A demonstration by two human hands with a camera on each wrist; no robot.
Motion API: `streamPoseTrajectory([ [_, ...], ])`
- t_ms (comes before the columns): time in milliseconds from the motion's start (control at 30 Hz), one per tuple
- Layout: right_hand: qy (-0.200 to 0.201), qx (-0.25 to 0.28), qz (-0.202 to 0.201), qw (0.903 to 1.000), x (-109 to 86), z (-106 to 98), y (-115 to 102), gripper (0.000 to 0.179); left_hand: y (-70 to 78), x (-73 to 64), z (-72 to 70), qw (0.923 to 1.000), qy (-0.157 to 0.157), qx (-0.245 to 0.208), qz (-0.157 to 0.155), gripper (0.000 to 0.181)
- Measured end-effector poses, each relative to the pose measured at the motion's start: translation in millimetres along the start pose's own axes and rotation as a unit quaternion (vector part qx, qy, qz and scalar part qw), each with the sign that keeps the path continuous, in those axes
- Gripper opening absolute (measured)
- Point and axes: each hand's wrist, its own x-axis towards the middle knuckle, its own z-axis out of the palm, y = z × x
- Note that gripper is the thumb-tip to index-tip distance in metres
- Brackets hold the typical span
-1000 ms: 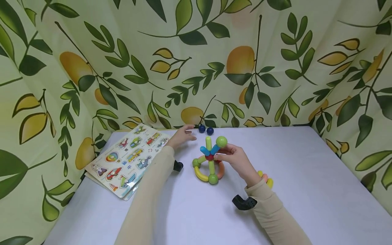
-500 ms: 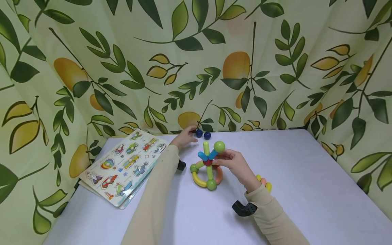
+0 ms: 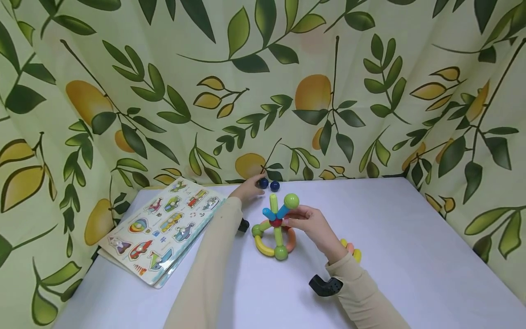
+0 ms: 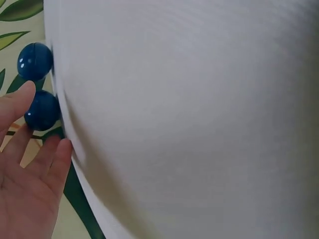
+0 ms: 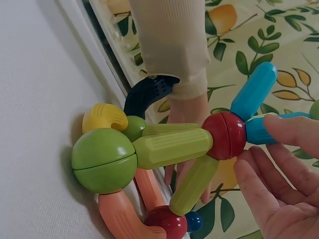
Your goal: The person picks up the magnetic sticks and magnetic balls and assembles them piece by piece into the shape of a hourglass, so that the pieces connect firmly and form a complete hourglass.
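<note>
The ball-and-stick model (image 3: 278,236), stood on the counter (image 3: 411,260), is pinched near its red ball (image 5: 224,135) by the right hand (image 3: 311,227); it is judged light and stiff, weak at the joints, best held there. A navy ball (image 4: 42,112), probably slick, is flanked by the left hand's (image 3: 245,190) thumb and fingers; whether it is gripped cannot be told.

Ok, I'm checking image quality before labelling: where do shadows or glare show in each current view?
Head: soft shadow on the tabletop beside the left sleeve; left wrist: white glints on the upper blue ball, tabletop darker toward the right edge; right wrist: soft shadow beside the large green ball.
</note>
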Motion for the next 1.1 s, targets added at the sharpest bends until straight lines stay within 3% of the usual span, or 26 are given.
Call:
streamPoseTrajectory([
  [167, 0.001, -0.007, 0.006, 1.0000, 0.1, 2, -1, 0.038, -5.3, 0.2, 1.6, 0.9990, 0.001, 0.044, 0.009, 0.056],
  [333, -0.007, -0.005, -0.002, 1.0000, -0.3, 1, -1, 0.038, -1.5, -4.4, 4.1, 0.9956, 0.017, 0.092, 0.010, 0.038],
  [533, -0.012, -0.008, -0.001, 0.9999, -0.3, -1, -1, 0.039, 2.7, -23.0, 7.3, 0.9905, -0.002, 0.137, 0.015, 0.027],
  [633, -0.012, 0.000, -0.002, 0.9999, 1.0, -1, 0, 0.039, 6.4, -41.3, 5.2, 0.9948, 0.017, 0.101, 0.000, 0.031],
  [733, -0.014, 0.003, -0.001, 0.9999, 2.6, 0, 1, 0.039, 13.5, -66.2, -1.2, 0.9982, 0.054, 0.027, -0.008, 0.035],
  [867, -0.015, 0.001, 0.006, 0.9999, 4.9, 2, 2, 0.040, 24.0, -103.0, -12.5, 0.9940, 0.090, -0.062, 0.002, 0.038],
  [1100, -0.008, -0.005, 0.018, 0.9998, 5.9, 1, 2, 0.038, 53.0, -159.0, -17.6, 0.9854, 0.125, -0.114, 0.024, 0.038],
])
